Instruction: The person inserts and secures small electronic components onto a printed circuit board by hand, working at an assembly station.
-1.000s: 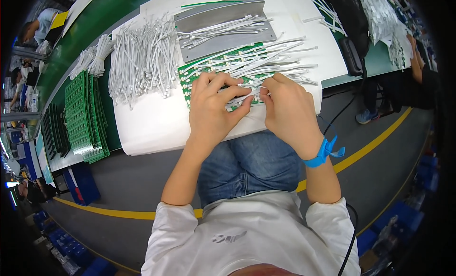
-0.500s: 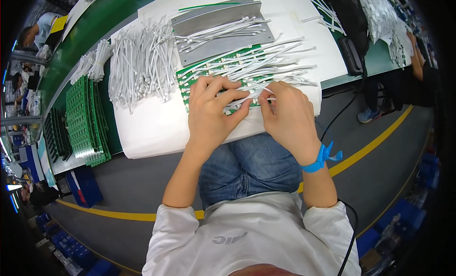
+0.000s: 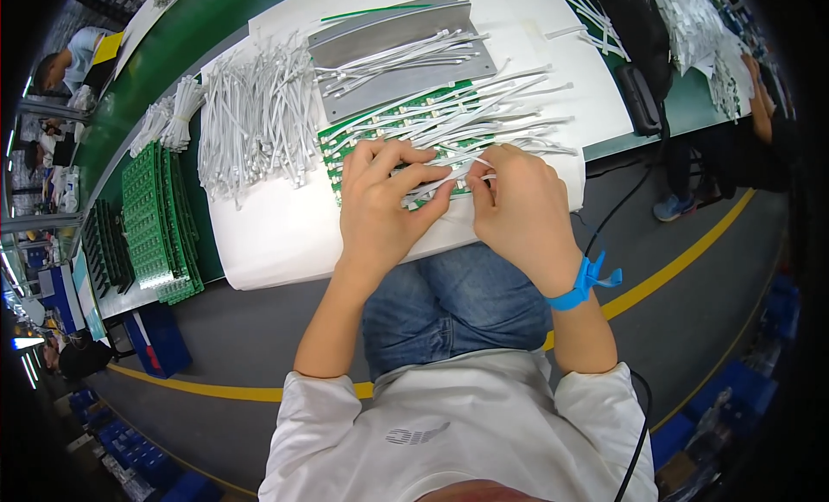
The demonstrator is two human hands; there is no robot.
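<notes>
A green circuit board [image 3: 332,161] lies near the front edge of the white-covered table, with rows of small white connectors. Several white cables [image 3: 518,104] lie across it, their loose ends pointing right. My left hand [image 3: 384,187] rests over the board's front part, fingers bent, with thumb and index finger closed about a white cable near the board's surface. Close beside it, my right hand [image 3: 522,204] pinches a white cable between thumb and fingers. The fingers partly hide the pinched ends. A blue strap [image 3: 580,286] circles my right wrist.
Behind the board stands a grey metal bracket [image 3: 363,57] with white cables on it. A large pile of white cables [image 3: 259,113] lies left, with bundled cables [image 3: 180,113] beyond. Stacked green boards [image 3: 155,217] stand at far left. A person's arm [image 3: 760,100] shows at right.
Both hands stay almost in place at the board. My right hand has shifted very slightly to the left, still pinching the cable; the view has moved a little.
</notes>
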